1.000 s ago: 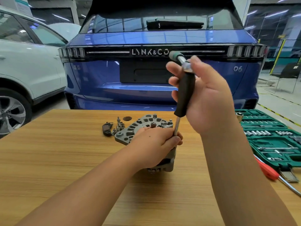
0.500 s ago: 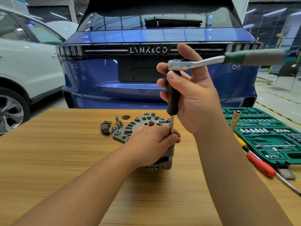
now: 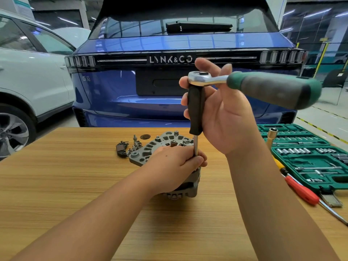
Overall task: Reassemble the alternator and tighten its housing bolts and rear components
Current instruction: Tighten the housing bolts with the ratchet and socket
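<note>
The grey alternator [image 3: 190, 187] stands on the wooden table [image 3: 75, 185], mostly covered by my left hand [image 3: 175, 162], which grips its top. A black-handled socket driver [image 3: 195, 110] stands upright with its steel shaft going down at the alternator's right edge beside my left fingers. A ratchet [image 3: 263, 85] with a green and grey handle sits on the driver's top and sticks out to the right. My right hand [image 3: 224, 113] wraps around the black handle and the ratchet head. The socket tip is hidden.
A grey finned rear plate [image 3: 150, 147], a black part [image 3: 121, 148], small bolts [image 3: 135, 145] and a round disc [image 3: 145, 136] lie behind the alternator. At the right are a green socket case [image 3: 310, 157], a brass socket [image 3: 272, 137] and a red-handled screwdriver [image 3: 303, 193]. A blue car [image 3: 131, 91] stands beyond the table.
The ratchet handle has swung from pointing away from me round to the right, then slightly nearer. My left hand has stayed on the alternator.
</note>
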The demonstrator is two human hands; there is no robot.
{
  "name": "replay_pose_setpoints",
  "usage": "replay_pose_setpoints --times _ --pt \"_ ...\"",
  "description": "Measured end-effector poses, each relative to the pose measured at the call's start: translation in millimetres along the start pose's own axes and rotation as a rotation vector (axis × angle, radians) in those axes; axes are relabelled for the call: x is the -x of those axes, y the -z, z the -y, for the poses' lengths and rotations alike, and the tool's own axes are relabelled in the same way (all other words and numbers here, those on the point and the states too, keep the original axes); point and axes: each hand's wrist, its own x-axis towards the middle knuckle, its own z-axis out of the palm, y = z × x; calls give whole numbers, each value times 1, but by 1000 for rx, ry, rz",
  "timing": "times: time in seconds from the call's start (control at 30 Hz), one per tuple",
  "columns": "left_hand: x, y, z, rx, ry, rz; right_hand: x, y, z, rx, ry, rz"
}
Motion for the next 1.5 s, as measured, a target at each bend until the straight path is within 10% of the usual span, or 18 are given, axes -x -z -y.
replay_pose_setpoints --times 0.3,0.57,0.93,1.5 --pt "-1 3 1 9 10 32 -3 -6 -5 -53 -15 -168" --pt "2 4 -4 -29 -7 19 7 -22 -16 604 287 -373" --pt "2 3 4 14 -33 26 0 -2 10 -163 -214 -38" --pt "2 2 -1 9 -1 3 2 3 9 -212 -203 -122"
